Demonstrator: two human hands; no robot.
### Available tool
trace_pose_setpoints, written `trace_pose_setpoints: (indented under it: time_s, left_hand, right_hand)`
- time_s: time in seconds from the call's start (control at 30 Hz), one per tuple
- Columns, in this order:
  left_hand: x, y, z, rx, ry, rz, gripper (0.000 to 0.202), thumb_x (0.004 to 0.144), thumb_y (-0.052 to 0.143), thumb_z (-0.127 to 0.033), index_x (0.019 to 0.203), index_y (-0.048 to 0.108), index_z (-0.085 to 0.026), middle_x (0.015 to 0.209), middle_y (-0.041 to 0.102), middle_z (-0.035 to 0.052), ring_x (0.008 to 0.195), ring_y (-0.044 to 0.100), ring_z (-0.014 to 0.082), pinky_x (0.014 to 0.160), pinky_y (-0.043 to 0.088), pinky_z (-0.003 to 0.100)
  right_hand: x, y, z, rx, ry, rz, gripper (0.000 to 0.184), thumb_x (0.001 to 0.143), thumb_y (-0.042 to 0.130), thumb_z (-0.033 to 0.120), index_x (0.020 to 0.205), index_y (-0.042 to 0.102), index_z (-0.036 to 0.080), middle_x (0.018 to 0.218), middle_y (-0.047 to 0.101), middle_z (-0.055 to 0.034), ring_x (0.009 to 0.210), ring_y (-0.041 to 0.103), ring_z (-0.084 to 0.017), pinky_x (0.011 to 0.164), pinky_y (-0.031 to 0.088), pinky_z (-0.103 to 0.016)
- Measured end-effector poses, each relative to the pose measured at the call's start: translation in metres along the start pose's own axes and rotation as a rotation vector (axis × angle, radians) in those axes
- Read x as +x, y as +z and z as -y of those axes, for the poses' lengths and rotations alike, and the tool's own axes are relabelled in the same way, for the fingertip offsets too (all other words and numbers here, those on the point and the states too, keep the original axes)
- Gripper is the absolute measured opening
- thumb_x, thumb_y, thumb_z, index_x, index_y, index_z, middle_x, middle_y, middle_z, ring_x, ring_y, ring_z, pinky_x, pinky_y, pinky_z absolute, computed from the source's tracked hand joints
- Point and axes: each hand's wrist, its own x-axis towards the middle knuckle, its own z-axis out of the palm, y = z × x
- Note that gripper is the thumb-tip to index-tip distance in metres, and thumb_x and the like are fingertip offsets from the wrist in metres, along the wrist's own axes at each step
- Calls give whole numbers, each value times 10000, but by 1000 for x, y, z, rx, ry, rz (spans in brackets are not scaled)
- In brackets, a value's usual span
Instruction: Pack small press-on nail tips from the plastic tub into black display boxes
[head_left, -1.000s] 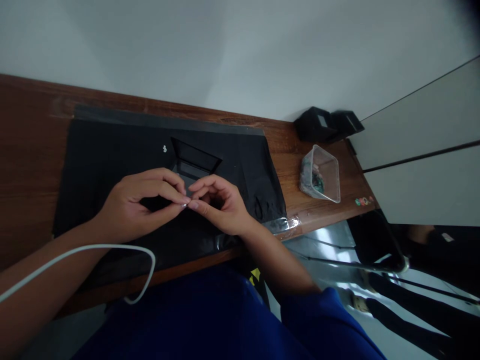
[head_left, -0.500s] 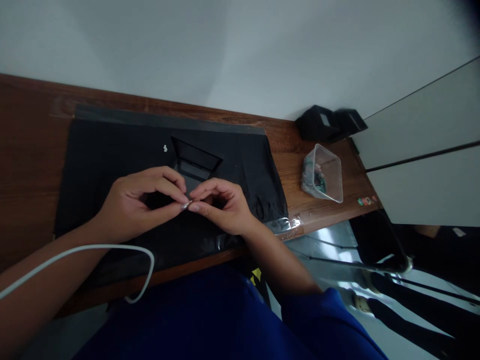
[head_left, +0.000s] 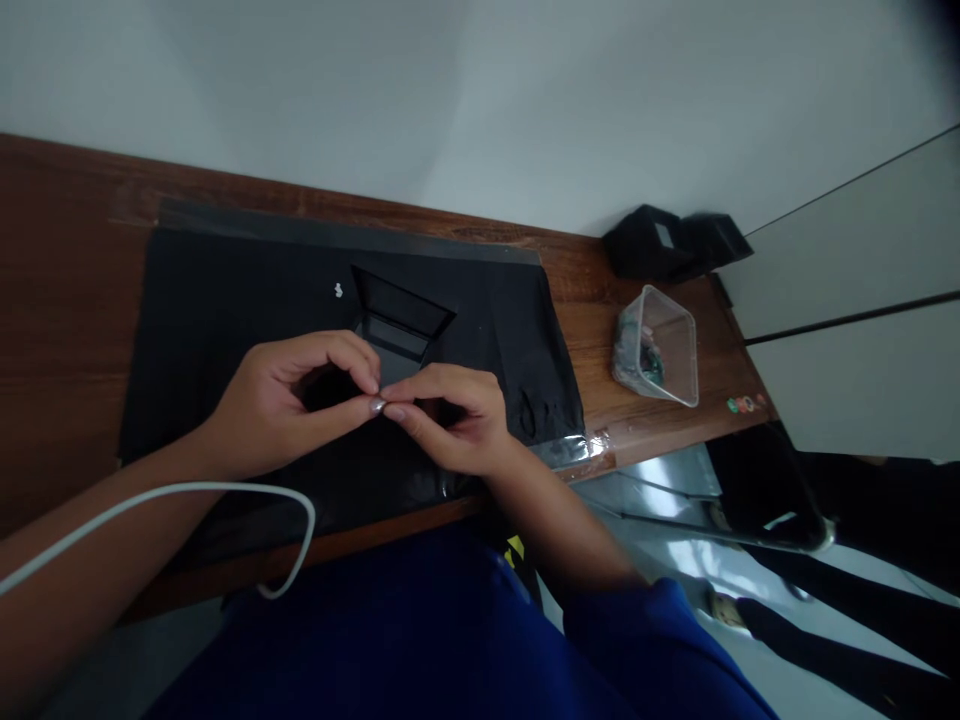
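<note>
Above the black mat (head_left: 240,290), my left hand (head_left: 296,400) and my right hand (head_left: 454,415) meet at the fingertips. Thumb and forefinger of each are pinched together around a tiny shiny, silvery piece (head_left: 377,405). Most of that piece is hidden by the fingers, so its kind does not show. Just behind the hands stands a small black open case (head_left: 401,310) with its lid tilted up; the fingers cover its front part. A small white bit (head_left: 338,290) lies on the mat to the left of the case.
At right on the wooden table (head_left: 577,310) stands a clear plastic tub (head_left: 679,355) with small bagged items inside. Black boxes (head_left: 652,245) sit behind it by the wall. A white cable (head_left: 225,487) crosses my left forearm. Another person's legs (head_left: 817,610) show at lower right.
The view has shifted slightly. Both hands keep their pinch at the same spot over the mat, and the fingers of my right hand are a little more drawn together.
</note>
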Motion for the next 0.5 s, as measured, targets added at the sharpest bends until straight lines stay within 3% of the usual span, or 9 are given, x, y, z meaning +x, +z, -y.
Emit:
trace_pose_setpoints:
  time_s: [0.3,0.5]
  left_hand:
    - [-3,1,0,-37,-98,58,135,933,752,-90,973,732,-218,886,762,2,823,739,141,736,606,241]
    - [-5,1,1,-41,-93,57,172,937,755,-86,1033,732,-227,930,770,-19,846,752,127,755,618,222]
  right_hand:
    - [4,1,5,87,-205,-72,63,1006,809,219,1064,831,212,790,778,9,650,697,-111,665,615,-248]
    - [4,1,8,38,-171,-44,82,1038,788,269,1054,844,212,728,742,25,597,672,-98,628,597,-233]
